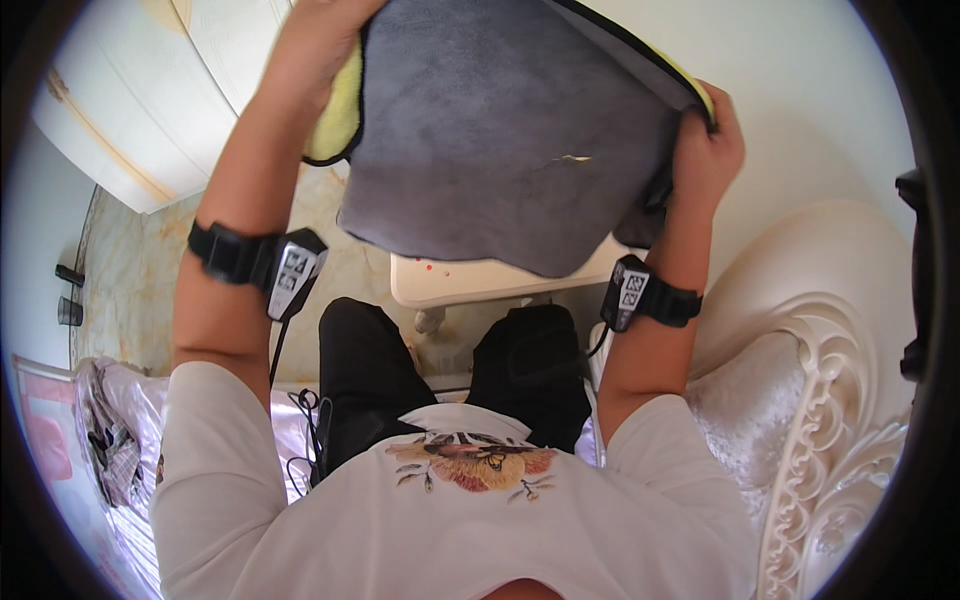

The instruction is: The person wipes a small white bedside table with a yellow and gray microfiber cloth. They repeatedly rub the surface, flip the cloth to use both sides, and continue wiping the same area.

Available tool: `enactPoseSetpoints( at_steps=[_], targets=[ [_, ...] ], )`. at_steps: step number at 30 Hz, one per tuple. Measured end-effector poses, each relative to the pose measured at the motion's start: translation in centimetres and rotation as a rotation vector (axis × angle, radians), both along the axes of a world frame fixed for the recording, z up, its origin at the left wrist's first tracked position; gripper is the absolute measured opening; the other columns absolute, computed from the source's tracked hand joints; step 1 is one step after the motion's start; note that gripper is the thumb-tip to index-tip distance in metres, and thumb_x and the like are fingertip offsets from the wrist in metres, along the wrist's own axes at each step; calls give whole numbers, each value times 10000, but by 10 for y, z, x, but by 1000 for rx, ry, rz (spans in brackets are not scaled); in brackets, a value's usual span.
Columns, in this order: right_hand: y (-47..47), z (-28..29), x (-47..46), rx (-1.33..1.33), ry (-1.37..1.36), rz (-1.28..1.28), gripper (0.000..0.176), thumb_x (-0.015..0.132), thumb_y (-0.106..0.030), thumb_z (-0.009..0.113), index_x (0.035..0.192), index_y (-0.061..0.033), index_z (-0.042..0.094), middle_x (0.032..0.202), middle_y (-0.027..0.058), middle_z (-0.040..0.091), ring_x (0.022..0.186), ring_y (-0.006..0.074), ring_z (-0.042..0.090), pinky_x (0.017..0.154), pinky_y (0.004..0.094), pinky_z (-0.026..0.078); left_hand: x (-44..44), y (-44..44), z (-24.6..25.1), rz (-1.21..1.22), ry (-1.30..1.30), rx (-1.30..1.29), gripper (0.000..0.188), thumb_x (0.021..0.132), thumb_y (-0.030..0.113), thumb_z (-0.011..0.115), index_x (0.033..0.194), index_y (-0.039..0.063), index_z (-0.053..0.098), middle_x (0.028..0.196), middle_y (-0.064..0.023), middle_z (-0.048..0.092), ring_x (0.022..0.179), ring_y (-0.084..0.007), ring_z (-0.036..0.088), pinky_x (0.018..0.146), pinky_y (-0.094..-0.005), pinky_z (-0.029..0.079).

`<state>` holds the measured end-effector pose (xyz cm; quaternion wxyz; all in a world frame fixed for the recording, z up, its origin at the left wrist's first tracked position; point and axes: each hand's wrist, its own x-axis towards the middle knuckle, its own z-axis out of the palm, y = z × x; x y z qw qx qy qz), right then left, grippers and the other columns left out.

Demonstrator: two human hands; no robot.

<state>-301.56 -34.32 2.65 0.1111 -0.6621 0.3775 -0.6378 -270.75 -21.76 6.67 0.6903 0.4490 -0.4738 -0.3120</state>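
Observation:
A grey cloth point(495, 135) with black edging and a yellow reverse side hangs spread between my two hands. My left hand point(330, 30), at the top left, grips its left edge, where a yellow fold shows beside the wrist; the fingertips are hidden or cut off by the picture's top. On the right, my right hand point(709, 146) is closed on the cloth's right edge, its thumb side blurred. A small yellow mark or tear shows on the grey face. The cloth's lower edge overlaps a cream tabletop point(480, 283) bearing small red dots.
A carved cream headboard point(802, 420) with padded panel curves up at the right. A pale wardrobe or cabinet point(135, 112) stands at the upper left above the marbled floor point(127, 247). Shiny lilac bedding point(139, 390) lies at the left. Black cables hang from the wrist-strapped devices.

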Motion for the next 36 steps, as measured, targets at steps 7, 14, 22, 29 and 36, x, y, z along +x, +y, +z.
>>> enactPoseSetpoints(
  at_steps=[7,14,22,29,36],
  targets=[
    [-96,-110,17,497,905,-242,476,815,-190,522,1290,-162,537,1203,174,595,1131,356,560,929,469,471,39,-95,-145,378,-530,513,567,867,357,663,1295,17,513,1065,-224,648,966,-318,642,846,-394,520],
    [-91,-240,17,286,926,86,431,846,-80,518,1275,-98,556,1319,124,543,1252,319,476,1029,461,404,-42,-19,-291,253,-839,190,269,876,127,573,1134,60,606,1107,-143,604,1075,-339,554,932,-419,441],
    [-117,-272,87,167,1153,224,622,877,-202,583,1446,-104,351,1465,147,401,1370,334,350,1117,451,309,-163,69,-335,-584,590,1635,601,898,398,656,1345,54,450,1370,-250,427,1180,-277,520,936,-353,516],
    [-117,-242,98,418,1394,278,440,889,-362,578,1244,-102,570,1088,157,652,1071,333,579,1011,475,381,-158,49,-382,-389,1019,1159,533,888,252,687,1311,34,445,1325,-215,458,1197,-339,499,1007,-366,476],
    [-108,-188,67,745,668,608,359,889,-345,622,976,-3,687,930,100,711,849,255,664,766,368,507,-157,64,-339,-588,1187,1123,245,915,108,592,1153,54,571,1145,-118,606,1141,-249,557,1033,-375,443]
  ],
)
